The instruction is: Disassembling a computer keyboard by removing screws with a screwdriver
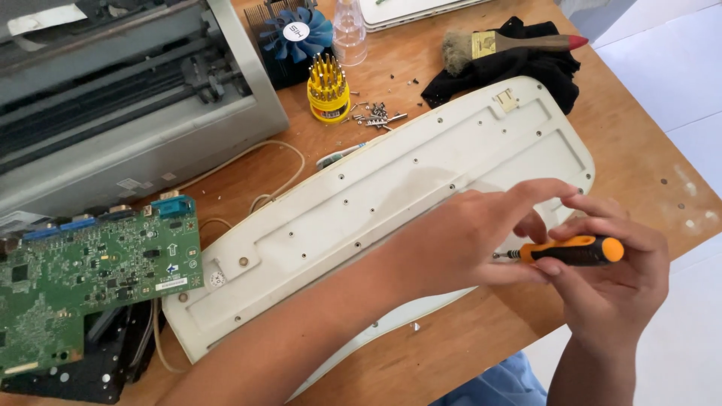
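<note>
Head view: one cream keyboard (391,188) lying underside up, one orange-handled screwdriver (573,250), one green circuit board (90,278), one yellow bit holder (329,89), one brush (504,43), one grey printer (120,98). All on a wooden table (639,150), pale floor beyond. Screwdriver lying level over keyboard's near right end, pinched in right hand (613,282) fingers; left hand (466,240) fingertips closed around its shaft.

place: looking like a small electronics repair bench
surface: wooden table (451,353) sitting on pale floor tiles
at 9 o'clock: bare green circuit board (90,271), opened printer (113,90)
at 12 o'clock: yellow screwdriver-bit holder (329,90), loose screws (376,114), blue cooling fan (297,34), dusting brush (504,43)
</note>
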